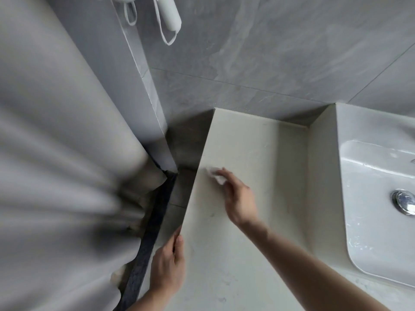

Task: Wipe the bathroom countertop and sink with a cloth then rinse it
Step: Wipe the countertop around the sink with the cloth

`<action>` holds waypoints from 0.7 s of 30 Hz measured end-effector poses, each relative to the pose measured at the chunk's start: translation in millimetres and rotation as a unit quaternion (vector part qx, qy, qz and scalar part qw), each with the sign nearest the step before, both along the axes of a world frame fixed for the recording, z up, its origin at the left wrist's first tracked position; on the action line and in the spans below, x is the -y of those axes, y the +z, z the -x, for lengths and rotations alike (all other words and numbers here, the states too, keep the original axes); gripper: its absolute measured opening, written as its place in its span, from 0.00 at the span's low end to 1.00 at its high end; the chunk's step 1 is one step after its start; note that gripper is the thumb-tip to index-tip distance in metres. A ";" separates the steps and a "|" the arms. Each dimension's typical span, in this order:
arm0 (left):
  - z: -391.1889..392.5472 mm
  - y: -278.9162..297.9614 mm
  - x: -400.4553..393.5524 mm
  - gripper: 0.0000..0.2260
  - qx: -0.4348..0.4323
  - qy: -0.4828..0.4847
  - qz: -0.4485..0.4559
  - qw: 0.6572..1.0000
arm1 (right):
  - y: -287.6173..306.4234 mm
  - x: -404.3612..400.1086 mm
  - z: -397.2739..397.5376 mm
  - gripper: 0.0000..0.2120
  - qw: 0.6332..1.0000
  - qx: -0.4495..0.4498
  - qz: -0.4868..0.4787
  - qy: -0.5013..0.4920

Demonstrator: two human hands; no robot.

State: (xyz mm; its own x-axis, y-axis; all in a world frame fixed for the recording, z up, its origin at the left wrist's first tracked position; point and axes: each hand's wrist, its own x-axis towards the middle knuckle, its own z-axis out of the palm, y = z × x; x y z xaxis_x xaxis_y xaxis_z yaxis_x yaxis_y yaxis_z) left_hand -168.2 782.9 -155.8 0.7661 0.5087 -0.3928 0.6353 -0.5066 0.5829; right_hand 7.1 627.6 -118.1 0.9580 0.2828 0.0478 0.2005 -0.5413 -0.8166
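A pale beige countertop (251, 153) fills the middle of the head view. My right hand (238, 198) reaches across it and presses a small white cloth (216, 175) flat near the counter's left edge. My left hand (168, 265) grips that left edge lower down, thumb on top, fingers wrapped over the side. The white sink (368, 221) is set into the counter at the right, with a chrome drain plug (404, 204) in its basin.
A grey shower curtain (62, 164) hangs close on the left, beside a dark floor threshold (152, 232). Grey tiled wall (269, 52) rises behind the counter. A white device with a strap (169, 16) hangs on the wall above.
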 end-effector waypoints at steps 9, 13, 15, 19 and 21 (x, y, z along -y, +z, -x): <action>-85.5 10.3 1.2 0.23 -0.004 -0.008 0.048 0.999 | -7.5 127.7 -49.9 0.17 0.971 0.010 0.096 -0.218; -98.0 4.1 13.6 0.23 -0.029 -0.019 0.001 0.999 | -47.9 137.5 -50.7 0.24 0.952 -0.062 0.263 -0.142; -95.8 2.7 14.7 0.22 -0.012 -0.028 -0.038 0.999 | -53.1 135.0 -53.2 0.32 0.948 -0.060 0.276 -0.149; -96.0 -3.9 15.5 0.20 0.001 -0.040 -0.078 0.996 | -63.0 128.3 -69.1 0.37 0.917 -0.057 0.338 -0.203; -96.7 -5.0 15.6 0.21 0.005 -0.039 -0.086 0.996 | -67.6 117.3 -70.3 0.36 0.902 -0.016 0.375 -0.212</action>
State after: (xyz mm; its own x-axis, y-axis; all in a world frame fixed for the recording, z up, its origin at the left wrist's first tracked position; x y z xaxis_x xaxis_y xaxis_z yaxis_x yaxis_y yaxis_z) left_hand -71.5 767.3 -160.8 0.8088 0.5071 -0.2978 0.5855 -0.6468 0.4887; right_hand 77.3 510.3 -185.8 0.9853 -0.1672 -0.0341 -0.1706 -0.9670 -0.1894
